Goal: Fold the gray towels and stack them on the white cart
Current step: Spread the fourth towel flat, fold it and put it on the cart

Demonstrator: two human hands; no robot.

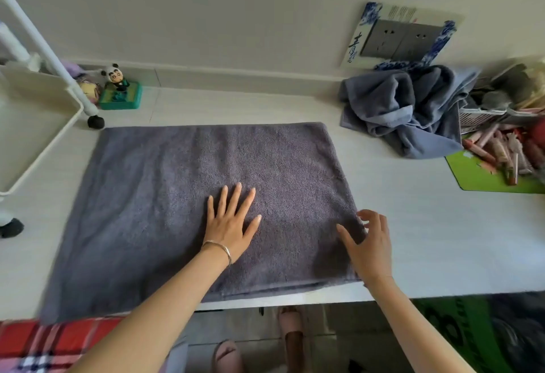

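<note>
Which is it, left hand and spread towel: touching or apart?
Touching. Head view: left hand lies flat, fingers spread, on the towel.

Panda figurine (115, 76) back left, wall sockets (401, 39) back right, pink tubes (495, 148) on a green mat (477, 178).

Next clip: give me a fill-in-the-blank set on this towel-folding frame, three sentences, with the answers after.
1. The left hand lies flat on the spread gray towel, with a ____ around its wrist.
2. The right hand is at that towel's ____ edge, fingers spread.
3. A ____ figurine stands on a green base near the white cart.
Missing words: bracelet; right; panda.
</note>
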